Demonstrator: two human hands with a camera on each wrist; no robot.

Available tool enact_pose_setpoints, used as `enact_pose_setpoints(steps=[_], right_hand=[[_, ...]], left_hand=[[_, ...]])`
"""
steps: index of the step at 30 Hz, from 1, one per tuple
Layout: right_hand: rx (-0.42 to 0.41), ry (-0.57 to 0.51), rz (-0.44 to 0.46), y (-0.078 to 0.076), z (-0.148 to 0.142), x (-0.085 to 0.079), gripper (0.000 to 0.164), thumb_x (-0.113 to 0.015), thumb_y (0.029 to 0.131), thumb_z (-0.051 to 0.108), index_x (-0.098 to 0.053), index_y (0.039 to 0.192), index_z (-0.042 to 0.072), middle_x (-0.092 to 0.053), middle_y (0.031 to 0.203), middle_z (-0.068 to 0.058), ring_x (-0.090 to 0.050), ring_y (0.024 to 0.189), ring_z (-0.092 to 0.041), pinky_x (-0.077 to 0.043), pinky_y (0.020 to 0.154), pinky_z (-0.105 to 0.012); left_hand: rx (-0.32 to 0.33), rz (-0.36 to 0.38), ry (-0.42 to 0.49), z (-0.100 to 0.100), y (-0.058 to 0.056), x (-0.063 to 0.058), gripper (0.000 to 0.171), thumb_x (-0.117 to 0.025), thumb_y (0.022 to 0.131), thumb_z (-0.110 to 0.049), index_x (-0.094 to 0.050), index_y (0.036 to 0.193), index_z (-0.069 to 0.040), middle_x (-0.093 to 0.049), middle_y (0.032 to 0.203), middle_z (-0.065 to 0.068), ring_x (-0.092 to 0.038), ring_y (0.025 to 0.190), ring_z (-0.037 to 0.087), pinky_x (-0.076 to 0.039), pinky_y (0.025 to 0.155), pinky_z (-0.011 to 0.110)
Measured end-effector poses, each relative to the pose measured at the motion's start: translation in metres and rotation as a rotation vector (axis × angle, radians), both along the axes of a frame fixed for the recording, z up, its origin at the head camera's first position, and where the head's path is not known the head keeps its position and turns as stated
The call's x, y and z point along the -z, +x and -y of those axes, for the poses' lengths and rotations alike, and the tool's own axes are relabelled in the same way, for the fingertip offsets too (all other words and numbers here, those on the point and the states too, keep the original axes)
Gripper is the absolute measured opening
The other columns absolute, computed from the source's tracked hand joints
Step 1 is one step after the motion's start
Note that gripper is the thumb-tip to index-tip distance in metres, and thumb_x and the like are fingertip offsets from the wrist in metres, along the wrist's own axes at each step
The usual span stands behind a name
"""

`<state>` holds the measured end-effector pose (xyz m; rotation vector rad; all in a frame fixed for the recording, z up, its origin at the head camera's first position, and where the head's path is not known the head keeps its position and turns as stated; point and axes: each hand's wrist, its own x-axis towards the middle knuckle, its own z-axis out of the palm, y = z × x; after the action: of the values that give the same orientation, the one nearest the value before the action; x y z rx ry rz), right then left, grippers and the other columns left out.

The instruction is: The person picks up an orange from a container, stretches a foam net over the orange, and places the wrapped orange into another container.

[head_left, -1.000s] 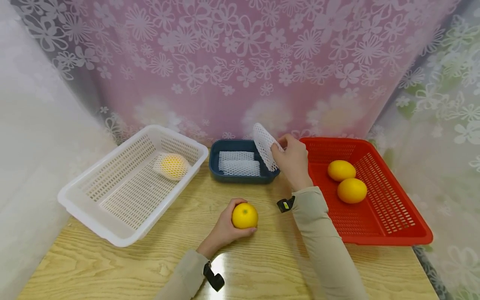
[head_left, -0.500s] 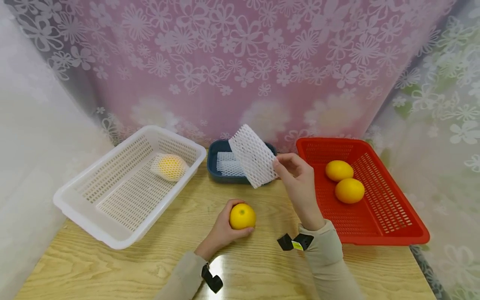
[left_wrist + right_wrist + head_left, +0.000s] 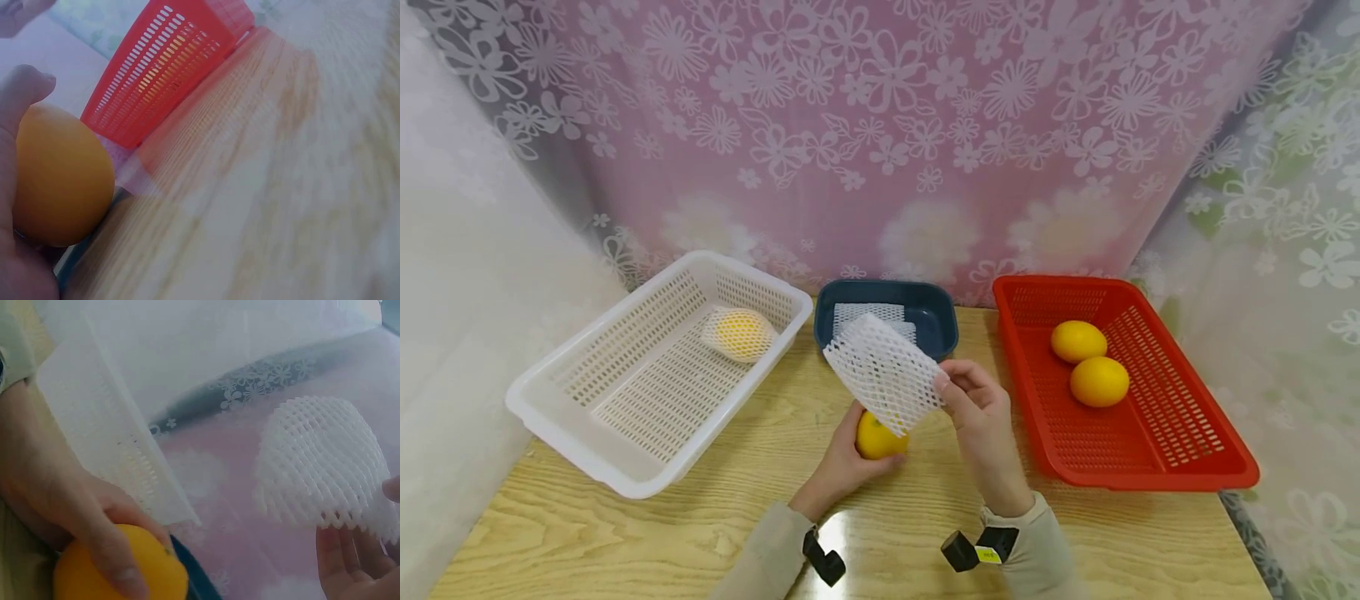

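Observation:
My left hand grips a yellow-orange fruit, thumb on its near side and fingers behind, at the middle of the table. The left wrist view shows the same fruit close up. With thumb and fingers my right hand pinches one edge of a white foam net sleeve. This sleeve hangs tilted above the fruit and hides part of it in the head view. In the right wrist view the foam net sleeve bulges slightly, apart from the fruit.
Behind the hands, a dark blue tray bears more foam net sleeves. A white basket at left contains a net-covered fruit. Two bare yellow fruits lie in the red basket at right.
My right hand has drawn the foam net sleeve out from the blue tray, toward me and left, to above the fruit. The left hand keeps its grip on the fruit with little movement.

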<state>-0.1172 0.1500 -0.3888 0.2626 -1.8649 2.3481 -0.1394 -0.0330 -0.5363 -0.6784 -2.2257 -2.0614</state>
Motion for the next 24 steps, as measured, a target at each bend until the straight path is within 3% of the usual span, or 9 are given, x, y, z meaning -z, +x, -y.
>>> enact_pose_setpoints(steps=[3, 10, 18, 22, 24], right_hand=[[-0.039, -0.075, 0.015, -0.001, 0.003, 0.016, 0.011, -0.056, 0.098, 0.001, -0.063, 0.104, 0.007, -0.066, 0.095, -0.004, -0.061, 0.086, -0.017, -0.053, 0.080, -0.025], [-0.124, -0.282, 0.062, -0.002, 0.008, 0.044, 0.024, -0.051, 0.095, -0.009, -0.064, 0.101, 0.010, -0.065, 0.094, -0.003, -0.060, 0.086, -0.015, -0.053, 0.080, -0.025], [-0.152, -0.366, 0.072, 0.002, 0.011, 0.053, 0.026, -0.048, 0.095, -0.010, -0.064, 0.101, 0.009, -0.064, 0.094, -0.003, -0.059, 0.086, -0.016, -0.051, 0.079, -0.024], [-0.167, -0.380, 0.059, 0.003, 0.012, 0.054, 0.026, -0.047, 0.095, -0.010, -0.064, 0.101, 0.009, -0.063, 0.094, -0.003, -0.058, 0.086, -0.016, -0.050, 0.081, -0.025], [-0.174, -0.393, 0.056, 0.003, 0.013, 0.053, 0.026, -0.047, 0.094, -0.010, -0.064, 0.102, 0.009, -0.064, 0.096, -0.003, -0.058, 0.088, -0.016, -0.050, 0.082, -0.025]], left_hand=[[-0.029, -0.009, -0.003, -0.001, 0.003, -0.004, 0.077, -0.087, 0.073, -0.007, -0.046, 0.138, -0.015, -0.059, 0.118, 0.004, -0.056, 0.097, 0.018, -0.047, 0.084, 0.032], [-0.045, 0.046, 0.008, 0.001, 0.017, -0.036, 0.062, -0.084, 0.073, -0.001, -0.052, 0.127, -0.002, -0.062, 0.111, 0.003, -0.057, 0.094, 0.014, -0.048, 0.084, 0.030], [-0.046, 0.078, 0.002, 0.001, 0.017, -0.038, 0.061, -0.083, 0.074, 0.002, -0.053, 0.127, 0.000, -0.063, 0.116, 0.008, -0.058, 0.098, 0.014, -0.048, 0.088, 0.029], [-0.078, 0.026, 0.038, 0.003, 0.015, -0.036, 0.050, -0.075, 0.079, 0.006, -0.055, 0.125, 0.005, -0.063, 0.116, 0.007, -0.057, 0.100, 0.009, -0.047, 0.088, 0.027], [-0.091, -0.015, 0.102, 0.003, 0.013, -0.035, 0.042, -0.068, 0.085, 0.009, -0.053, 0.125, 0.009, -0.061, 0.119, 0.003, -0.055, 0.107, 0.007, -0.046, 0.093, 0.026]])
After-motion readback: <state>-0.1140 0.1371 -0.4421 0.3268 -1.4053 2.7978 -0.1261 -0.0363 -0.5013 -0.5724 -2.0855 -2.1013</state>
